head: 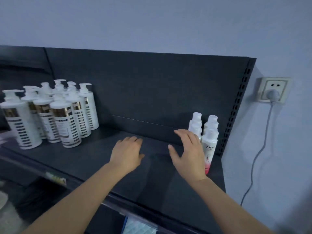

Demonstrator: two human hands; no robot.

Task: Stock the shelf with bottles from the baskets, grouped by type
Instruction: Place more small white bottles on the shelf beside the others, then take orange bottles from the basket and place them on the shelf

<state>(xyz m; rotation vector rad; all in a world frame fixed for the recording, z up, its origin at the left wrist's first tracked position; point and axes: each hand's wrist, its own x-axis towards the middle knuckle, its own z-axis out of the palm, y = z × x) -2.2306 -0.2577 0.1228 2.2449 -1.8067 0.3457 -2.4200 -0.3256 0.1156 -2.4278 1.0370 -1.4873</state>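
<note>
Hovering empty over the shelf (94, 149), left hand (127, 153) loosely curled, right hand (187, 154) spread beside the Dove bottles (209, 144); the next move probably means fetching another bottle.

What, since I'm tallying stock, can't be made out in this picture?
- Pump bottles, head view: the rear ones are hidden behind the front ones, so there is no sure count; their label text is too small to read.
- Small white-capped bottles: the right hand covers the left row's lower parts; whether it touches them is unclear.
- Shelf-edge label: blurred, unreadable.
- Baskets: outside the frame.
</note>
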